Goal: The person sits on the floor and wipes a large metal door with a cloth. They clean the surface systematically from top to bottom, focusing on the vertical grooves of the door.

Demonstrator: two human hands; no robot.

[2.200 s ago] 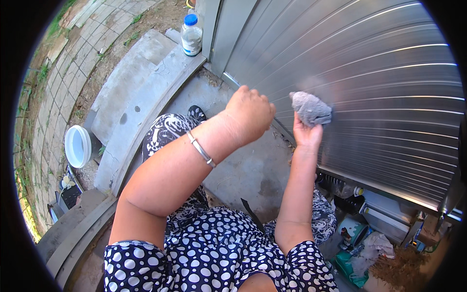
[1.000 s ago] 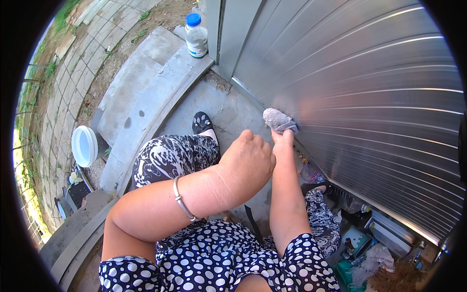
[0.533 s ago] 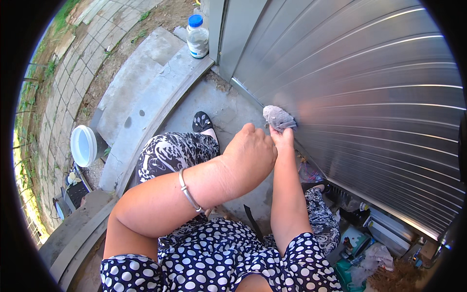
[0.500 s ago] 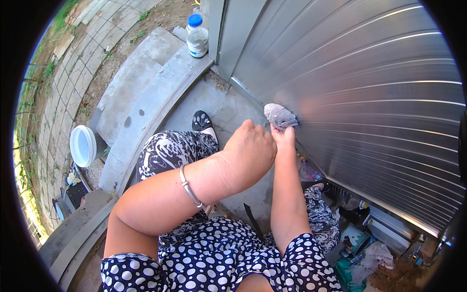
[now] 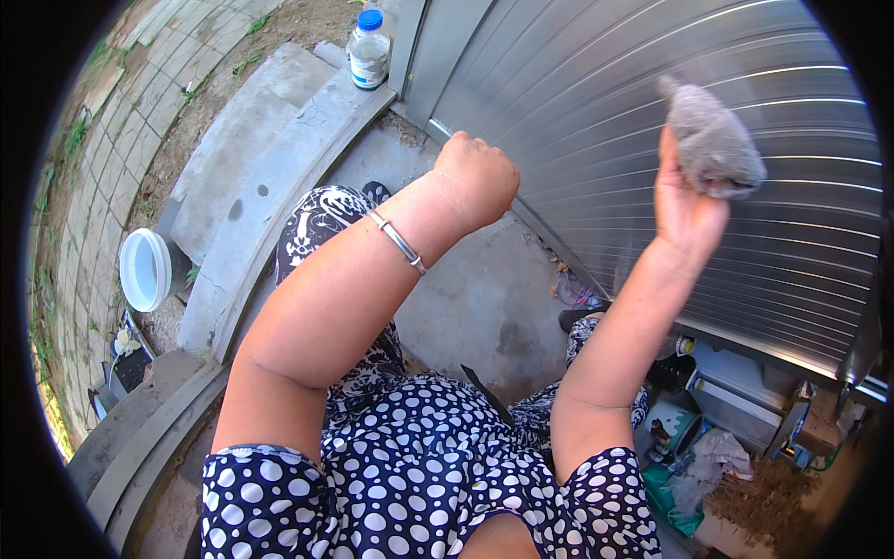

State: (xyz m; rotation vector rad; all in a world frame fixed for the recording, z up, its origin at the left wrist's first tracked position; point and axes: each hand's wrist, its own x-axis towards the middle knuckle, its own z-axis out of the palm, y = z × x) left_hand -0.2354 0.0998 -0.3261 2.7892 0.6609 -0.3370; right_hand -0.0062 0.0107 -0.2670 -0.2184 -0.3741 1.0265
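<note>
My right hand (image 5: 691, 219) is raised in front of the ribbed grey metal door (image 5: 596, 121). It is closed around a fluffy grey cloth (image 5: 715, 140) that looks bunched up and slightly blurred; I cannot tell whether the cloth touches the panel. My left hand (image 5: 477, 177), with a silver bangle on its wrist, is in a fist close to the door's lower edge. Its curled fingers face away, so whatever may be in them is hidden.
A jar with a blue lid (image 5: 370, 51) stands on the concrete step (image 5: 270, 177) by the door frame. Left of the step is a white bucket (image 5: 146, 270). Bags, a green container (image 5: 672, 429) and a cardboard box (image 5: 819, 424) crowd the lower right.
My right hand has swung up and to the right with the grey cloth, away from my left hand. My left fist has shifted slightly up. The view has moved a little.
</note>
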